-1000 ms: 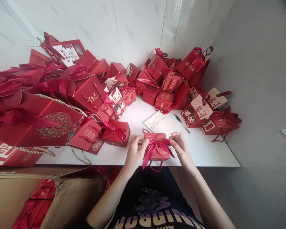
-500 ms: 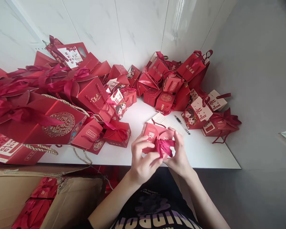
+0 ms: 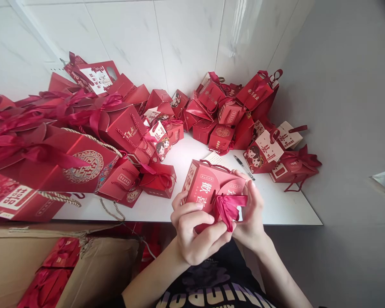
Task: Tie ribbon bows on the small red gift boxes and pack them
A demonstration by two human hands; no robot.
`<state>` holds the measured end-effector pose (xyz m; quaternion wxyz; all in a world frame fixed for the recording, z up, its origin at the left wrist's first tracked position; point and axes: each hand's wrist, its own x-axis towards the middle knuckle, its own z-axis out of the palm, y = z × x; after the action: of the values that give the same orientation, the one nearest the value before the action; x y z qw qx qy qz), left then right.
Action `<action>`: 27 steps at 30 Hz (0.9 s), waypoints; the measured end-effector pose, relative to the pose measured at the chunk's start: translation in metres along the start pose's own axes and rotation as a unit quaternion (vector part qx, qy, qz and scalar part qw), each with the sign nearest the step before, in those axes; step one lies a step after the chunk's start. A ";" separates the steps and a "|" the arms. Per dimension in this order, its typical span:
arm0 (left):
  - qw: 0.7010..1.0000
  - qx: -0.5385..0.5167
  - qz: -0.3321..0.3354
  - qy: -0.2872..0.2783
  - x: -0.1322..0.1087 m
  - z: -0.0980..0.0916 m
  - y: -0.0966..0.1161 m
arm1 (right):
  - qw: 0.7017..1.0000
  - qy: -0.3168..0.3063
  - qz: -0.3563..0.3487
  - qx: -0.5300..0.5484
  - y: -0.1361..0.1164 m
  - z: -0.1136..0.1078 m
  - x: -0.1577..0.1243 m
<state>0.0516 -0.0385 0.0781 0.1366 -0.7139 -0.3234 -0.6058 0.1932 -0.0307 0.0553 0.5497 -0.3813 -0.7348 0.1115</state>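
A small red gift box [image 3: 207, 184] with a cord handle is held up off the white table [image 3: 179, 205], tilted toward me. My left hand [image 3: 192, 233] grips its lower left side, with fingers pinching the dark red ribbon bow [image 3: 229, 207] on its front flap. On the right side of the box, my right hand [image 3: 252, 214] curls around it, fingertips at the bow.
Heaps of red gift boxes and bags [image 3: 83, 132] cover the left and back of the table, more at the right [image 3: 291, 164]. A lined sheet [image 3: 213, 158] and a pen [image 3: 244, 166] lie behind the box. An open cardboard carton [image 3: 51, 265] with red bags stands lower left.
The box has been lifted off the table and turned toward me, closer to the camera. Both hands have shifted from the top of the bow to around the box.
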 end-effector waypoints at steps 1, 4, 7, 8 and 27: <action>1.000 -0.007 -0.003 0.002 -0.001 0.000 0.001 | 1.000 -0.003 0.006 -0.003 -0.001 -0.001 0.000; 0.992 -0.090 -0.081 0.027 -0.001 -0.004 0.001 | 0.992 0.011 0.120 0.036 -0.002 -0.003 0.001; 0.941 -0.225 -0.246 0.056 0.000 -0.010 -0.010 | 0.927 0.017 0.310 0.212 0.004 -0.006 0.004; 0.917 -0.256 -0.301 0.048 0.000 -0.013 -0.016 | 0.887 0.010 0.364 0.285 0.006 -0.007 0.005; 0.818 -0.275 -0.451 -0.226 -0.004 -0.070 -0.050 | 0.774 -0.123 0.417 0.460 0.008 0.020 -0.006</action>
<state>-0.0347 -0.0432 0.0803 -0.4312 -0.6129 -0.4507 -0.4851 0.1790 -0.0238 0.0391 0.4639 -0.3352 -0.4263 0.7005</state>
